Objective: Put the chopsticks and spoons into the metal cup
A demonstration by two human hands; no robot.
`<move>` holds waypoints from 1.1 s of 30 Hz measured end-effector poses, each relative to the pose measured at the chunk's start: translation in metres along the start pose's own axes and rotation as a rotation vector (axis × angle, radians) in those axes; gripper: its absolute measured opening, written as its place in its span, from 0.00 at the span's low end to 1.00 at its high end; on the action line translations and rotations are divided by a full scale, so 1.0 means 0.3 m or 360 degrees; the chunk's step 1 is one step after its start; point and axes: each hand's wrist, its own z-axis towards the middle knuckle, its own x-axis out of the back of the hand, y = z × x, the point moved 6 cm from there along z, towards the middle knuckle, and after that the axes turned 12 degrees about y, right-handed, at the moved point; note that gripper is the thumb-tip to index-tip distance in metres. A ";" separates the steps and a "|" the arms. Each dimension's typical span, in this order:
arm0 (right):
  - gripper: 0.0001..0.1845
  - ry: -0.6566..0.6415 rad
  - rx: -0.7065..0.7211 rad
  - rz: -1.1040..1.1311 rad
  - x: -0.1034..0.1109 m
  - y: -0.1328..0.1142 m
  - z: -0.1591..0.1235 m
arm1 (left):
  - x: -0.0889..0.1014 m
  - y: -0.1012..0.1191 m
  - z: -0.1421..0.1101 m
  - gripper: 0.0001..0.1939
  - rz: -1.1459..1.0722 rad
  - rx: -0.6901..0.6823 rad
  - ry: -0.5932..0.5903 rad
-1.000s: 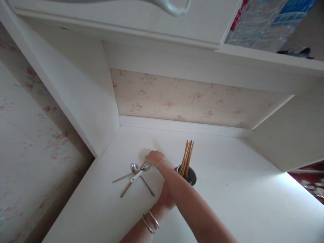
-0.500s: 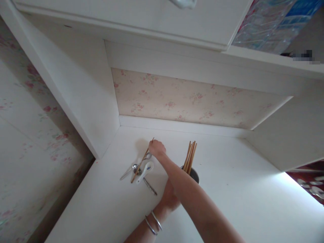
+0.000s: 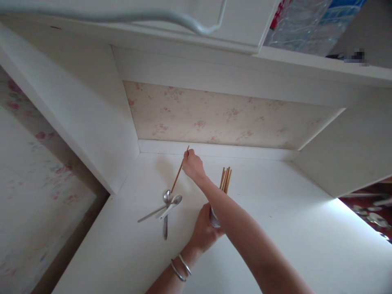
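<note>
My right hand [image 3: 192, 166] is closed around a wooden chopstick [image 3: 177, 176], holding it tilted above the white counter [image 3: 275, 228]. Its lower tip hangs just over several spoons [image 3: 167, 204] lying crossed on the counter. My left hand [image 3: 204, 230], with two bangles on the wrist, grips a metal utensil cup [image 3: 213, 218], mostly hidden behind my right forearm. Several more chopsticks [image 3: 226, 179] stand upright in that cup.
White cabinet walls close in the counter on the left [image 3: 92, 122] and right [image 3: 352, 151], with floral wallpaper [image 3: 220, 118] at the back. An upper cabinet with a curved handle [image 3: 196, 24] hangs overhead, plastic bottles [image 3: 300, 24] beside it.
My right hand has lifted the chopstick out of the spoon pile, up and toward the back wall. The spoons shifted slightly. My left hand has taken a firmer hold on the cup.
</note>
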 end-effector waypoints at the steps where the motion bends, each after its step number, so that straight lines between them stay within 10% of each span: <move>1: 0.18 0.0045 0.0043 0.0070 0.027 -0.007 -0.011 | 0.004 -0.002 0.001 0.35 0.0019 -0.0022 0.0020; 8: 0.14 0.0771 0.0356 0.1077 0.352 0.047 -0.165 | 0.000 -0.003 0.008 0.36 0.0000 -0.0118 0.0065; 16: 0.13 0.1329 0.0163 0.1213 0.615 0.335 -0.222 | -0.008 -0.011 0.007 0.39 0.0119 -0.0141 0.0032; 24: 0.20 0.0910 -0.0162 0.0899 0.466 0.545 -0.223 | -0.025 -0.014 0.004 0.37 0.0090 -0.0177 -0.0032; 33: 0.19 0.0513 -0.0136 0.0637 0.312 0.549 -0.281 | -0.012 -0.056 0.016 0.39 0.0201 -0.0206 -0.0006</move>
